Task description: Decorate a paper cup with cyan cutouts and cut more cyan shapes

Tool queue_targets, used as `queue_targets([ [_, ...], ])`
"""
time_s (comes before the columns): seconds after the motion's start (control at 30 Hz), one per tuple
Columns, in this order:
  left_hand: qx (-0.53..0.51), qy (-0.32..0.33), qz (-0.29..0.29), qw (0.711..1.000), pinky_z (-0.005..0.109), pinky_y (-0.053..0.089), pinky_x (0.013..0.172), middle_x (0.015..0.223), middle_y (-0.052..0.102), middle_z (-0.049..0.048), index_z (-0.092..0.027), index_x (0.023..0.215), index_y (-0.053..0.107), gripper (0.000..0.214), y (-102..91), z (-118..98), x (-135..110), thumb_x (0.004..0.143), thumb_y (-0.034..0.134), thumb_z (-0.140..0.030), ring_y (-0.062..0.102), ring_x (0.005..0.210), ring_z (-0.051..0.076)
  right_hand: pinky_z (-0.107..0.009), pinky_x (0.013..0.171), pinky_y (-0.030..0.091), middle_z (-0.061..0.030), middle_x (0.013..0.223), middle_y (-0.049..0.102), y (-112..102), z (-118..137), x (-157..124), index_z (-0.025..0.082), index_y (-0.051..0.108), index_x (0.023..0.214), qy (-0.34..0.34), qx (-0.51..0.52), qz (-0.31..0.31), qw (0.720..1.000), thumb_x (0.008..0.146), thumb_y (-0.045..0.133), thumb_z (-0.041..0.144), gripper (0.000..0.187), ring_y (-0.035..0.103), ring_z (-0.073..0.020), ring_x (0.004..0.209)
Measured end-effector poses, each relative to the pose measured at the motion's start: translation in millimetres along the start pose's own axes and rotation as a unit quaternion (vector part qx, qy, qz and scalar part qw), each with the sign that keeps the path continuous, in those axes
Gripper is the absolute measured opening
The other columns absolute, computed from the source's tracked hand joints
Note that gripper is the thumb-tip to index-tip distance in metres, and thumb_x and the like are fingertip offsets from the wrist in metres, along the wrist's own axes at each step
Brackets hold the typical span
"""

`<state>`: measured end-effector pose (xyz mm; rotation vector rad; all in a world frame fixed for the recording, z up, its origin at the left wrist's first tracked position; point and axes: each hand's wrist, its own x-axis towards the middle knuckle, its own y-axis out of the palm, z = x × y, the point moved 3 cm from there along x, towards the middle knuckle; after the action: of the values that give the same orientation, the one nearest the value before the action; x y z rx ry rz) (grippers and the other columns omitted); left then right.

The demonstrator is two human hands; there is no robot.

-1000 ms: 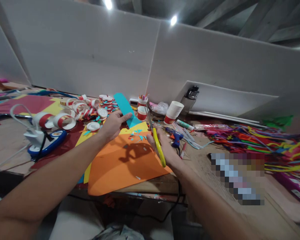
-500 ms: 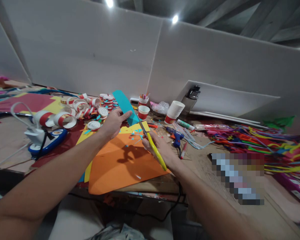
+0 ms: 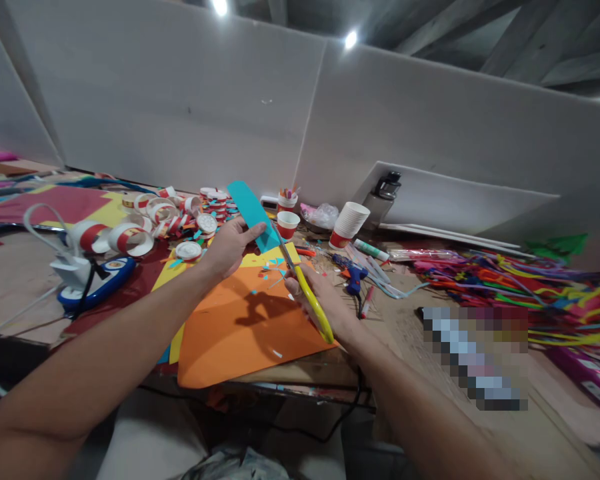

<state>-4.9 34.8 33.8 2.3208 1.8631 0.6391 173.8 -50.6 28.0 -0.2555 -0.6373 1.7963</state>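
My left hand (image 3: 229, 247) pinches a strip of teal paper (image 3: 251, 212) and holds it up, slanted, above the table. In my right hand (image 3: 314, 297) are yellow-handled scissors (image 3: 305, 290), fingers closed round the handles. The blades point up and left and meet the lower edge of the teal strip. Both hands hover over a large orange sheet (image 3: 240, 330) that lies on a yellow sheet and overhangs the table's front edge. Small teal and white scraps are scattered on the orange sheet.
Cut red-and-white paper cup rings (image 3: 130, 235) pile up at the left, beside a white charger with cable (image 3: 70, 270). Behind stand paper cups (image 3: 349, 223), a blue glue gun (image 3: 353, 275) and markers. A heap of coloured pipe cleaners (image 3: 530, 290) fills the right.
My right hand has swung the scissors from upright, beside the cup, to the left, so the blades now reach the teal strip. My left hand has hardly moved.
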Motion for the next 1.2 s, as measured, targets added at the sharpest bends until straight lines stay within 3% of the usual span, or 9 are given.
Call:
queue_targets([
  [0.33, -0.012, -0.008, -0.002, 1.0, 0.02, 0.044, 0.051, 0.071, 0.067, 0.0018, -0.013, 0.077, 0.063, 0.028, 1.3, -1, -1, 0.068, 0.078, -0.035, 0.06, 0.058, 0.01, -0.018, 0.041, 0.032, 0.0063, 0.054, 0.048, 6, -9, 1, 0.022, 0.056, 0.083, 0.025, 0.041, -0.031, 0.998, 0.082, 0.057, 0.054, 0.032, 0.04, -0.0074, 0.043],
  [0.57, -0.028, -0.028, -0.001, 0.999, 0.021, 0.045, 0.053, 0.068, 0.065, 0.0004, -0.013, 0.075, 0.063, 0.027, 1.2, -1, -2, 0.066, 0.079, -0.034, 0.058, 0.056, 0.009, -0.018, 0.039, 0.029, 0.0074, 0.051, 0.046, 9, -10, -3, 0.023, 0.055, 0.088, 0.044, 0.049, -0.02, 0.998, 0.084, 0.055, 0.055, 0.032, 0.039, -0.0075, 0.039],
  [0.67, -0.033, -0.045, -0.024, 0.998, 0.021, 0.044, 0.051, 0.069, 0.066, 0.0008, -0.014, 0.076, 0.064, 0.028, -2.3, 0, -1, 0.065, 0.079, -0.035, 0.058, 0.056, 0.01, -0.019, 0.043, 0.032, 0.0065, 0.054, 0.049, 6, -6, -3, 0.023, 0.055, 0.093, 0.045, 0.016, -0.015, 0.999, 0.086, 0.051, 0.056, 0.034, 0.043, -0.0086, 0.042],
  [0.77, -0.031, -0.046, -0.053, 0.997, 0.019, 0.041, 0.047, 0.071, 0.067, 0.0013, -0.014, 0.075, 0.064, 0.028, -6.8, 3, 2, 0.062, 0.081, -0.033, 0.057, 0.054, 0.009, -0.022, 0.051, 0.037, 0.002, 0.065, 0.058, -2, -2, 0, 0.021, 0.058, 0.098, 0.035, -0.089, -0.038, 0.995, 0.086, 0.051, 0.055, 0.037, 0.052, -0.0119, 0.053],
  [0.9, -0.036, -0.051, -0.06, 0.996, 0.018, 0.041, 0.044, 0.066, 0.065, 0.0, -0.013, 0.072, 0.063, 0.028, -6.0, 7, 1, 0.059, 0.083, -0.028, 0.054, 0.049, 0.007, -0.026, 0.061, 0.039, -0.0066, 0.084, 0.069, -11, -6, 7, 0.02, 0.064, 0.105, 0.054, -0.282, -0.066, 0.956, 0.084, 0.056, 0.048, 0.035, 0.062, -0.0203, 0.074],
  [1.0, -0.054, -0.068, -0.051, 0.995, 0.02, 0.047, 0.048, 0.067, 0.066, -0.0001, -0.013, 0.074, 0.062, 0.027, -1.1, 9, -2, 0.059, 0.082, -0.025, 0.057, 0.052, 0.008, -0.029, 0.067, 0.041, -0.0124, 0.088, 0.07, -15, -16, 8, 0.018, 0.064, 0.106, 0.1, -0.395, -0.045, 0.912, 0.085, 0.053, 0.044, 0.035, 0.065, -0.0259, 0.083],
  [1.1, -0.083, -0.088, -0.056, 0.991, 0.025, 0.053, 0.055, 0.068, 0.067, 0.0006, -0.014, 0.074, 0.061, 0.024, 3.0, 9, -6, 0.062, 0.079, -0.024, 0.061, 0.057, 0.011, -0.032, 0.073, 0.043, -0.0162, 0.093, 0.07, -17, -23, 6, 0.014, 0.064, 0.105, 0.129, -0.458, 0.001, 0.88, 0.087, 0.05, 0.038, 0.034, 0.065, -0.0282, 0.088],
  [1.2, -0.103, -0.094, -0.064, 0.988, 0.025, 0.054, 0.055, 0.069, 0.069, 0.0015, -0.014, 0.072, 0.06, 0.023, 6.4, 9, -8, 0.062, 0.078, -0.024, 0.063, 0.059, 0.012, -0.038, 0.082, 0.043, -0.0179, 0.102, 0.067, -17, -21, 4, 0.014, 0.063, 0.111, 0.103, -0.496, 0.011, 0.862, 0.086, 0.051, 0.029, 0.031, 0.061, -0.031, 0.097],
])
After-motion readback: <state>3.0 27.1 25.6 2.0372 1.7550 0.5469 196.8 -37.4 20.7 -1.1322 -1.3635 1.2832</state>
